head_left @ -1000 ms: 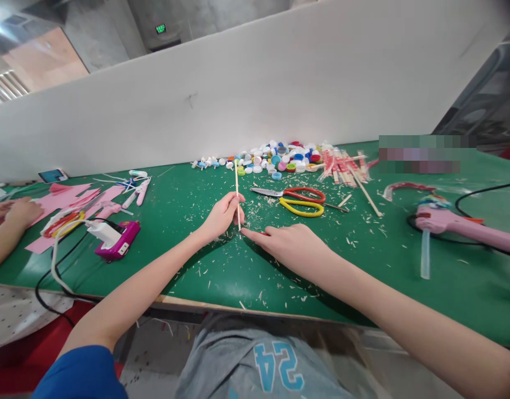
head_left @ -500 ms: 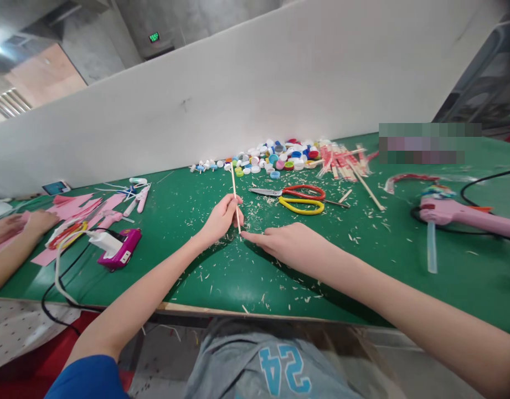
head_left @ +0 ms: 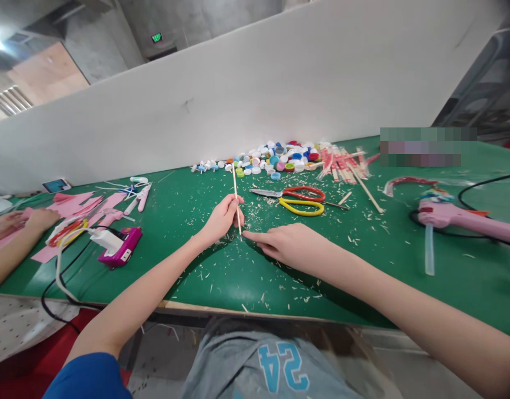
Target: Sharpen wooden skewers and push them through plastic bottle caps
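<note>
Wooden stick [head_left: 235, 185], thin, pale, near upright, pinched in the left hand [head_left: 223, 220] above the counter, lower end just beside the right forefinger [head_left: 258, 236]. Left grip is closed around the stick, thumb and fingers wrapped on its lower half, upper part clear of the hand. Right hand [head_left: 290, 246] is open, palm down, forefinger extended toward the stick's lower end, no hold on anything; cannot tell if fingertip and stick touch. No real change over the last second: stick stays in the left grip, forefinger stays beside it, and the frame drift is head motion. Green counter [head_left: 221, 282] has a smooth, matte top littered with fine wood shavings [head_left: 205, 271] around both hands. Behind the stick: scissors [head_left: 301, 200] with red and yellow loop handles, steel blades pointing left, lying just beyond the right hand. Further back, a heap of plastic bottle caps [head_left: 275, 158] in mixed colours, and a bundle of split wooden sticks [head_left: 341, 165] with red-printed wrappers. Far right: pink hot glue gun [head_left: 458, 216] with a clear glue stick [head_left: 429, 249] beside it. Far left: a co-worker's hand [head_left: 41, 220] on pink paper [head_left: 72, 205], near a magenta power bank [head_left: 119, 246] with a white plug.
</note>
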Tool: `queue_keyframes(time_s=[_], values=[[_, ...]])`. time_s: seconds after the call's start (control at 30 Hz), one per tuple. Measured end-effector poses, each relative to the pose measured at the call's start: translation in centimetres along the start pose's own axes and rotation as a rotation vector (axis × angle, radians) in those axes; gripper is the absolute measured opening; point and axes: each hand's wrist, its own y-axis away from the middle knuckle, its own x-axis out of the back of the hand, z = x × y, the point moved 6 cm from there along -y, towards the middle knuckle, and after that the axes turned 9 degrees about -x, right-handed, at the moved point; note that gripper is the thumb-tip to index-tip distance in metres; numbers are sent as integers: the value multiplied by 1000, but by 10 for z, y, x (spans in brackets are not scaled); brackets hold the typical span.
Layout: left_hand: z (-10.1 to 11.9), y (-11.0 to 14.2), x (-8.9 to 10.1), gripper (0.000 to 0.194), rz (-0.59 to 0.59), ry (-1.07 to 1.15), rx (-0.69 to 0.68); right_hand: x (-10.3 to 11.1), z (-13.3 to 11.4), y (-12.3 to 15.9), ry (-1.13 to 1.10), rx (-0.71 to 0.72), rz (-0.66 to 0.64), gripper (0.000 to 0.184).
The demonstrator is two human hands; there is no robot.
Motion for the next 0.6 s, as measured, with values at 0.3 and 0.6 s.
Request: queue_keyframes(time_s=[0.3,0.6], values=[[3,1,0,23,2,9,-4,0,1,-1,5,-7,-15,40],[-1,0,1,24,3,-6,-21,-4,0,1,27,6,9,40]])
